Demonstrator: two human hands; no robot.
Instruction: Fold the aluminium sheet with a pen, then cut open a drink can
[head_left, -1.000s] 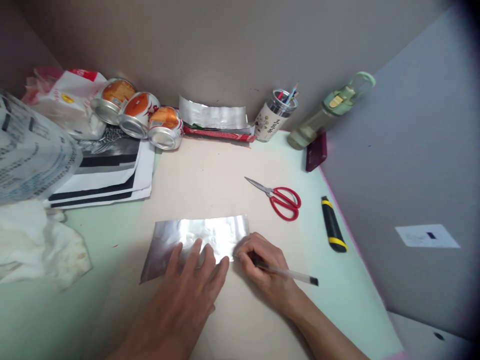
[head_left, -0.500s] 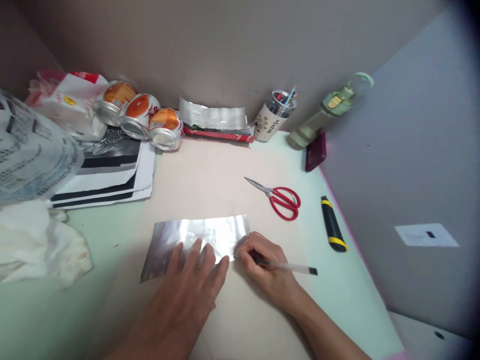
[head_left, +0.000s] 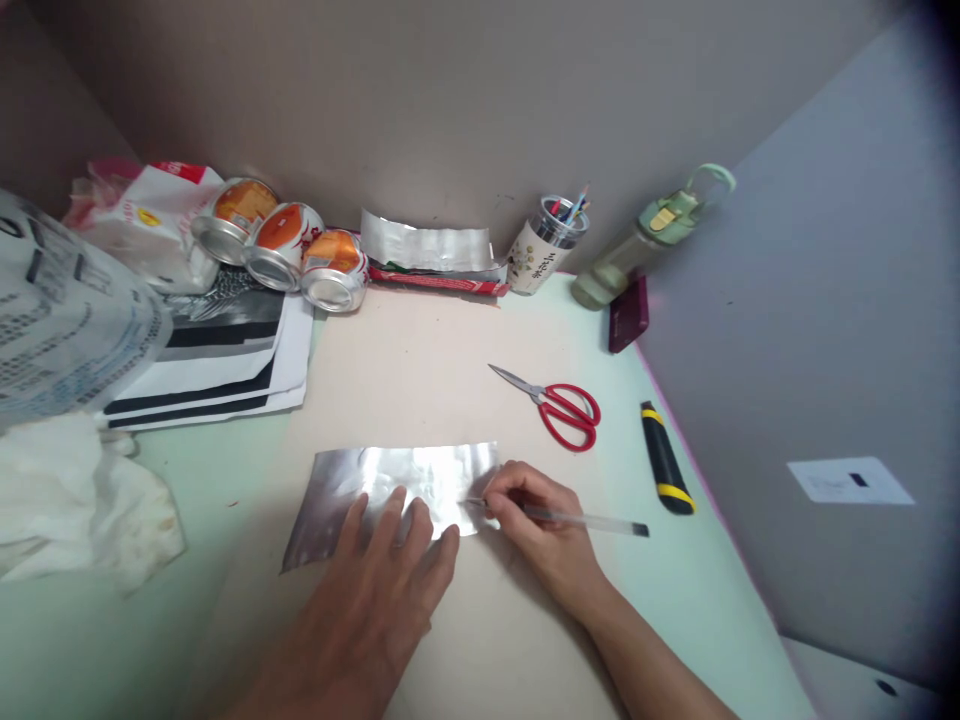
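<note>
A shiny sheet of thin metal (head_left: 337, 490) lies on the pale board (head_left: 405, 380) in front of me. My left hand (head_left: 390, 580) rests on its lower edge with the fingers spread, pressing it flat. In my right hand (head_left: 544, 530) is a clear pen (head_left: 592, 521) with a black end cap, pinched between thumb and fingers. Its tip meets the right part of the sheet, close to my left fingers. Beyond my right hand lie red-handled scissors (head_left: 559, 405), their blades pointing up and left.
A black and yellow utility knife (head_left: 666, 460) lies at the right. Along the back are drink cans (head_left: 334, 270), curved metal strips (head_left: 427, 248), a pen cup (head_left: 544, 248), a green bottle (head_left: 637, 250) and a maroon box (head_left: 628, 315). Papers (head_left: 210, 375), a plastic bag (head_left: 67, 310) and a white cloth (head_left: 82, 505) occupy the left.
My right hand has lifted the pen tip from the sheet's lower edge to a spot slightly higher on it. My left hand stays on the sheet. The whole view has shifted slightly.
</note>
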